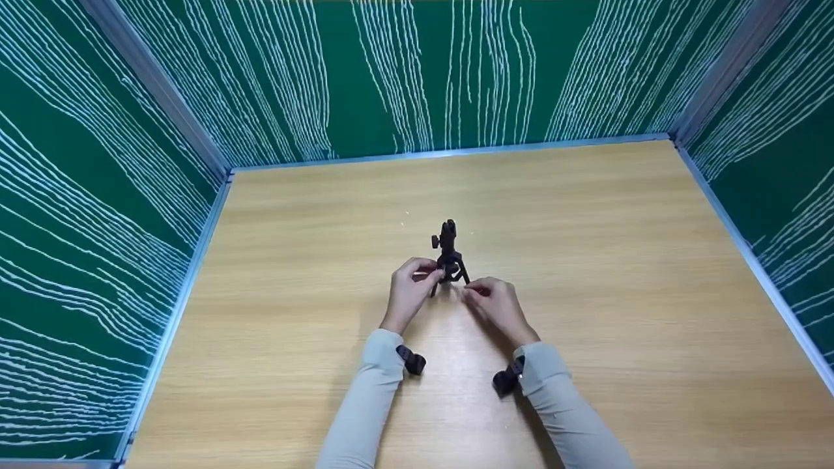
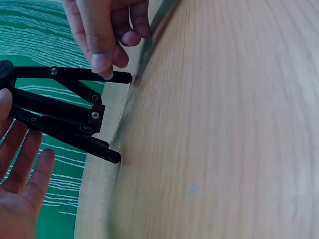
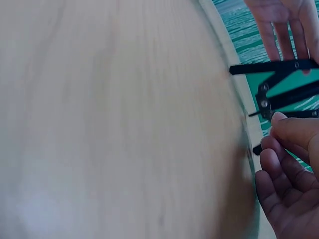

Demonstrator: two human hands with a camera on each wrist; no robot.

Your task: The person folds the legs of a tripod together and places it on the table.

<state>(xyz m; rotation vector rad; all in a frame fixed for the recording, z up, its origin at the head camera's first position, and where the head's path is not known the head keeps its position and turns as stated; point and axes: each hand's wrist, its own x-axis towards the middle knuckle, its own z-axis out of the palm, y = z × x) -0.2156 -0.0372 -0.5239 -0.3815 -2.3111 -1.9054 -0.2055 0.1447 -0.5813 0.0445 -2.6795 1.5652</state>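
A small black tripod (image 1: 448,242) stands near the middle of the table, its legs partly spread and a knob on its upper left side. My left hand (image 1: 410,290) holds the tripod from the left, thumb in front; in the left wrist view its other fingers (image 2: 20,174) reach behind the legs. From the right, my right hand (image 1: 498,303) pinches one leg near its lower end. The right wrist view shows the right thumb and forefinger meeting at that leg, which the fingers (image 3: 294,129) partly hide. Hinged braces link the legs to the centre column (image 2: 55,107).
The wooden table (image 1: 313,228) has pale trim along its edges. Green panels (image 1: 345,78) with wavy white lines stand at the back and both sides. A black wrist camera (image 1: 412,360) sits on the left cuff, another camera (image 1: 507,379) on the right. Tiny white specks lie beyond the tripod.
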